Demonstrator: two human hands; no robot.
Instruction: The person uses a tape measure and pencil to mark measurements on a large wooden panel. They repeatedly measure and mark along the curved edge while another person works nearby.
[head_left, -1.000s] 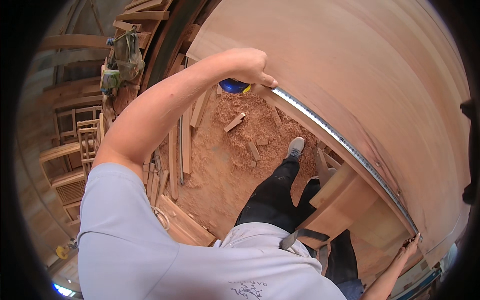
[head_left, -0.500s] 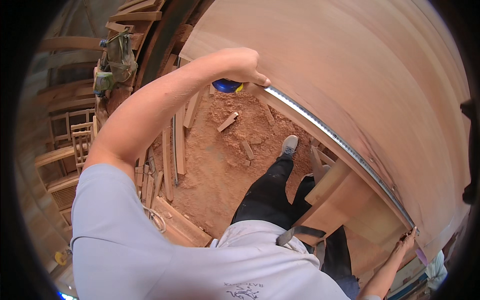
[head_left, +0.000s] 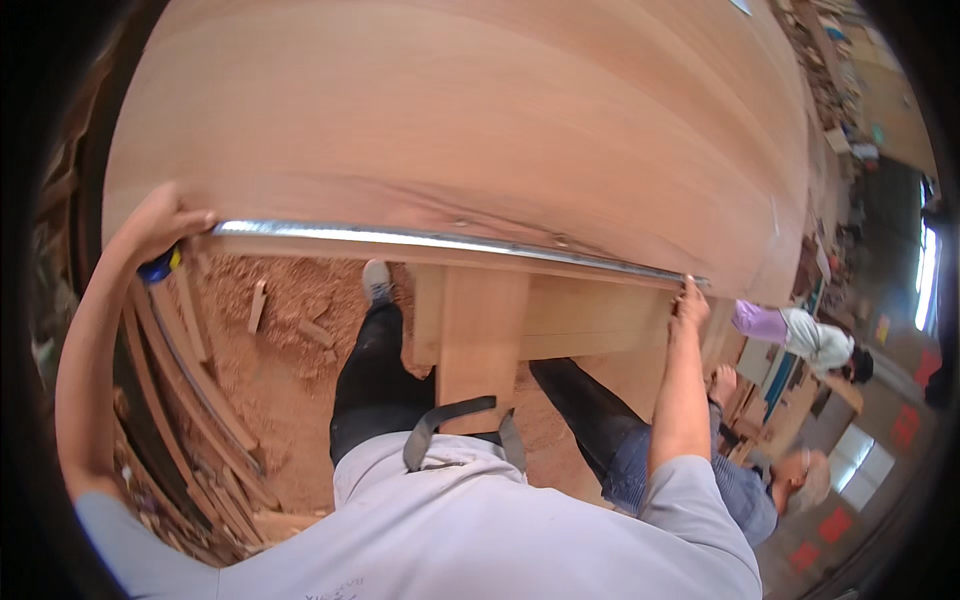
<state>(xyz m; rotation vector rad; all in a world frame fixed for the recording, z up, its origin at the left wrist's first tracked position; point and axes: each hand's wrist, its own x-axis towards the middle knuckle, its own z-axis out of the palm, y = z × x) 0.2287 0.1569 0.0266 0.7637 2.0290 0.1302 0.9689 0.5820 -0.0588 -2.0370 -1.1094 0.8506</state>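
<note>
A large wooden panel spreads before me, and a tape measure's silvery blade lies pulled out along its near edge. At the panel's left corner, my left hand is closed around the tape measure, its thumb pointing along the blade. Part of the blue and yellow tape case shows below that hand. My right hand grips the blade's far right end against the panel edge with its fingers closed. The blade runs taut between both hands.
Beneath the panel stands a wooden support. Wood strips lean at left, and offcuts lie on the sawdust-covered floor. A person in a striped shirt is close at right; another in a light top is farther off.
My view has swung to the right, so the panel edge now runs nearly level across it. Both hands keep their hold on the tape measure, and people at right have come into view.
</note>
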